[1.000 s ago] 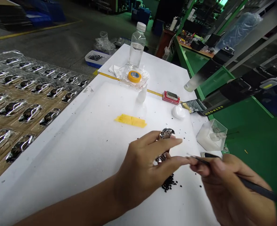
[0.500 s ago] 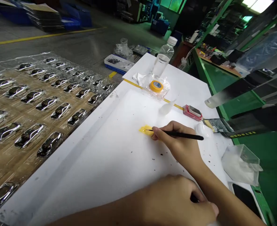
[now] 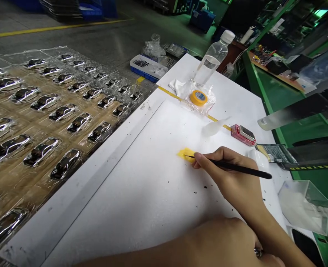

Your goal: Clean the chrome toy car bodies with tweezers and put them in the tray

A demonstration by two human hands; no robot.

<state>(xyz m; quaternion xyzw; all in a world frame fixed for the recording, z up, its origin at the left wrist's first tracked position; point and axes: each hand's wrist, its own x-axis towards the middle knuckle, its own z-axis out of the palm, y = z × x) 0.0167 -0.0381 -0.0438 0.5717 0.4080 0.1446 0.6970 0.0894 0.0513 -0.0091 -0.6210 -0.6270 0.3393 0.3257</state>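
Observation:
A thin black brush (image 3: 240, 168) is pinched in my right hand (image 3: 228, 170), its fine tip touching a small yellow patch (image 3: 185, 154) on the white sheet. The brush handle points out to the right over the back of the hand. In the foreground lies my left hand (image 3: 219, 243), closed, its knuckles up and its fingertips mostly hidden. A bit of something dark and shiny shows between its thumb and fingers, too little to name. Small dark flecks (image 3: 205, 187) are scattered on the sheet near my right hand.
Rows of dark car-shaped pieces (image 3: 66, 164) in clear plastic fill the left side. Farther back stand a clear bottle (image 3: 208, 65) and an orange tape roll (image 3: 199, 98). Along the right are a red box (image 3: 243, 135), a clear plastic container (image 3: 305, 207) and a phone (image 3: 305, 246).
The view has shifted, so the table and its things appear farther right. The brush's back end now sits lower and farther right, its tip still on the yellow patch. Both hands stay closed.

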